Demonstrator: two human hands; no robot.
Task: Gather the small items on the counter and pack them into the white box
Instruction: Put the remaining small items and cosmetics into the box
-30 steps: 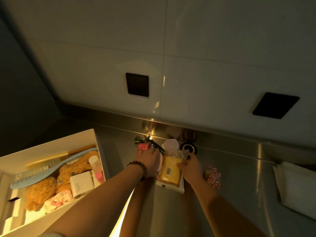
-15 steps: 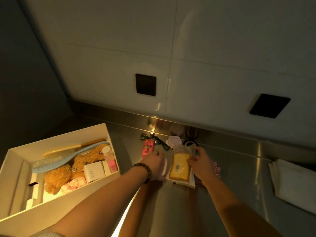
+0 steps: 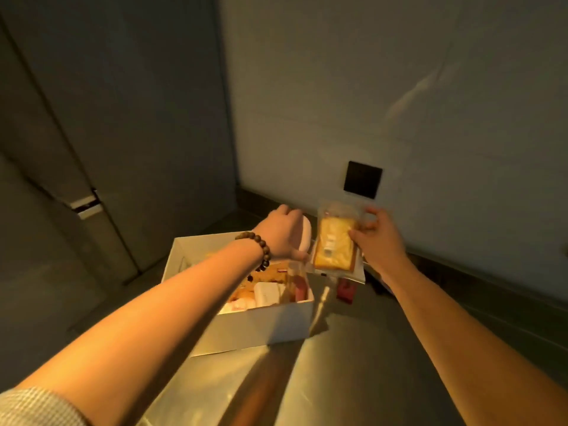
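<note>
Mid-carry: the right hand (image 3: 373, 241) grips a clear-wrapped yellow packet (image 3: 335, 244) and the left hand (image 3: 284, 235) holds a pale round item (image 3: 305, 242), both above the white box (image 3: 261, 329). Next, lowering and releasing inside.

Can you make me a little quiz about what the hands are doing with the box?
1. True or false: the right hand holds the yellow snack packet in the air.
2. What is on the left wrist? A) a watch B) a bead bracelet C) nothing
3. The left hand has its grip on a pale pink round thing above the ____ box.

Key: 1 true. 2 B. 3 white.
</note>
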